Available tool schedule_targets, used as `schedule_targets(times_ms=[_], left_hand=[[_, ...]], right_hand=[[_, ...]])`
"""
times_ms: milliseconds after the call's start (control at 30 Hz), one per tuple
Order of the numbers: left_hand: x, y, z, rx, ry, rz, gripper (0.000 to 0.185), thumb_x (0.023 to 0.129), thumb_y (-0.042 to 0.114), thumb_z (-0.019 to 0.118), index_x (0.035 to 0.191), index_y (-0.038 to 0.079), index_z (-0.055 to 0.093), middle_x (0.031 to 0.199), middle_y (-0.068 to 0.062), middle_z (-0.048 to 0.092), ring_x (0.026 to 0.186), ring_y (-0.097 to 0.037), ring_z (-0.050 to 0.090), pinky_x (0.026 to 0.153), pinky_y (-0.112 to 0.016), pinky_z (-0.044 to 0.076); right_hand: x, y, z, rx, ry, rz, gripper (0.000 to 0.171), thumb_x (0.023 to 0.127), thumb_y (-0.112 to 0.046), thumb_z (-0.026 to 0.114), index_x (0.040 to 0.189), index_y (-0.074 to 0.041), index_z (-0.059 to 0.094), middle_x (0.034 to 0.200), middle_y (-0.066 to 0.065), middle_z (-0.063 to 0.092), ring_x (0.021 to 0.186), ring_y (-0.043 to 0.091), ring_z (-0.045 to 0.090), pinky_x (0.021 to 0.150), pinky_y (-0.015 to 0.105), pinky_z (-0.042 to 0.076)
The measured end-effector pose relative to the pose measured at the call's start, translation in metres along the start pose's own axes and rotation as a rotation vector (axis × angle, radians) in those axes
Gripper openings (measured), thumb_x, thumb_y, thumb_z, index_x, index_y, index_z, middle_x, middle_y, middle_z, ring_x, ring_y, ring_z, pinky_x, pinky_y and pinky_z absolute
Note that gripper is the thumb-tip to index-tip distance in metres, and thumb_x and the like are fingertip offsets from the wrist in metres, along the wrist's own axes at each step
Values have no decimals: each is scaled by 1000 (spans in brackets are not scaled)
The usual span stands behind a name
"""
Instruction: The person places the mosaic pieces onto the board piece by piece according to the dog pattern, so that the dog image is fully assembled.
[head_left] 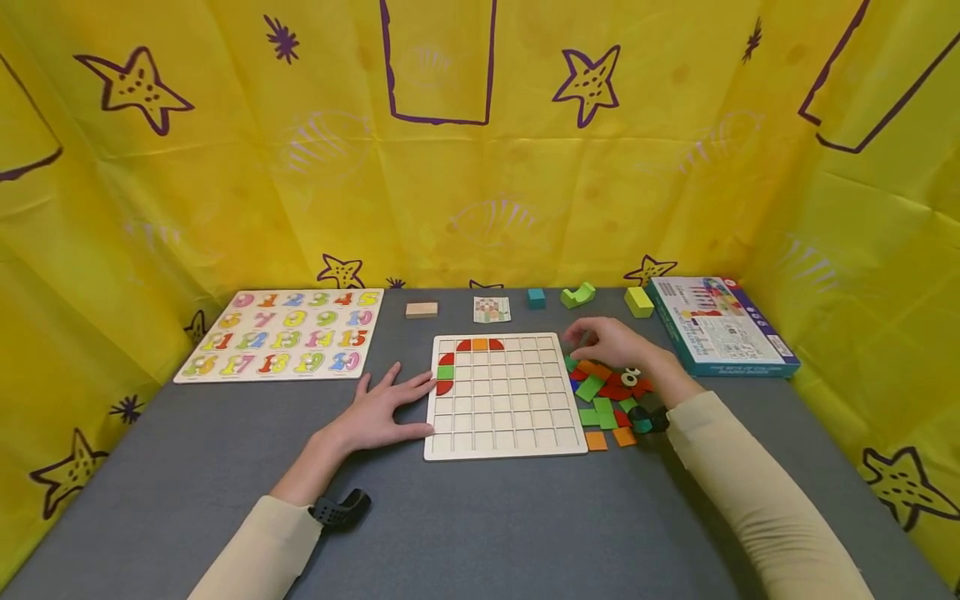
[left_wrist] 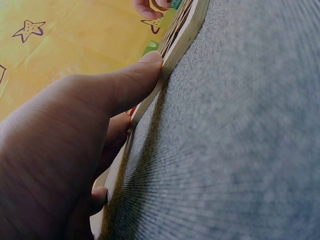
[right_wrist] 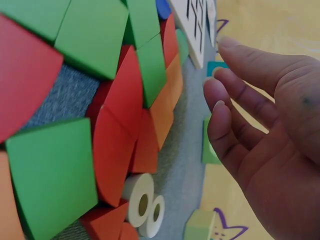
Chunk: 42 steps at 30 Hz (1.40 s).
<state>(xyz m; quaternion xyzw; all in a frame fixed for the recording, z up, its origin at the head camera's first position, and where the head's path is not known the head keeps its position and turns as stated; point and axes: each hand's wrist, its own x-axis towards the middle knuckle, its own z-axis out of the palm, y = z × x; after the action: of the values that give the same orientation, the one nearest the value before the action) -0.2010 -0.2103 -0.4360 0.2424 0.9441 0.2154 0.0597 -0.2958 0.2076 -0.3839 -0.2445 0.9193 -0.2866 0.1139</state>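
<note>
A pale wooden grid board point(head_left: 502, 400) lies on the grey table, with red, orange and green tiles in its top row and left column. My left hand point(head_left: 416, 407) lies flat beside it, and the thumb point(left_wrist: 127, 82) presses on the board's left edge point(left_wrist: 182, 32). A pile of red, green and orange tiles point(head_left: 609, 396) sits to the right of the board. My right hand point(head_left: 581, 340) hovers over the pile's far end. In the right wrist view its fingers point(right_wrist: 235, 107) are relaxed and hold nothing, beside the tiles point(right_wrist: 115, 100) and two white rings point(right_wrist: 142, 200).
A number puzzle board point(head_left: 285, 335) lies at the back left and a teal game box point(head_left: 720, 327) at the back right. Along the back stand a wooden block point(head_left: 422, 310), a card point(head_left: 492, 309), a teal cube point(head_left: 536, 298) and green blocks point(head_left: 577, 295). Yellow sheeting surrounds the table.
</note>
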Motion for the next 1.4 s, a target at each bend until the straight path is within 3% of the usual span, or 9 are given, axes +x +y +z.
schedule_targets(times_ms=[367, 733, 1400], left_hand=[[1, 1, 1, -3, 4, -2, 82, 87, 65, 68, 154, 22, 46, 161, 3, 35, 150, -45, 8, 106, -76, -5], [1, 1, 1, 4, 3, -4, 82, 87, 64, 67, 154, 22, 46, 161, 2, 35, 150, -46, 9, 106, -76, -5], [0, 0, -1, -3, -5, 3, 82, 87, 64, 67, 154, 22, 45, 162, 2, 34, 150, -46, 7, 106, -76, -5]], right_hand=[[-1, 16, 1, 9, -30, 77, 31, 95, -16, 73, 123, -4, 67, 116, 10, 66, 103, 29, 60, 96, 48, 48], [-8, 22, -1, -13, -68, 108, 26, 94, -14, 73, 116, -1, 68, 103, 8, 66, 92, 26, 57, 86, 42, 50], [-6, 22, 3, -25, -84, 121, 28, 94, -20, 74, 115, -2, 70, 99, 6, 66, 89, 24, 56, 81, 38, 49]])
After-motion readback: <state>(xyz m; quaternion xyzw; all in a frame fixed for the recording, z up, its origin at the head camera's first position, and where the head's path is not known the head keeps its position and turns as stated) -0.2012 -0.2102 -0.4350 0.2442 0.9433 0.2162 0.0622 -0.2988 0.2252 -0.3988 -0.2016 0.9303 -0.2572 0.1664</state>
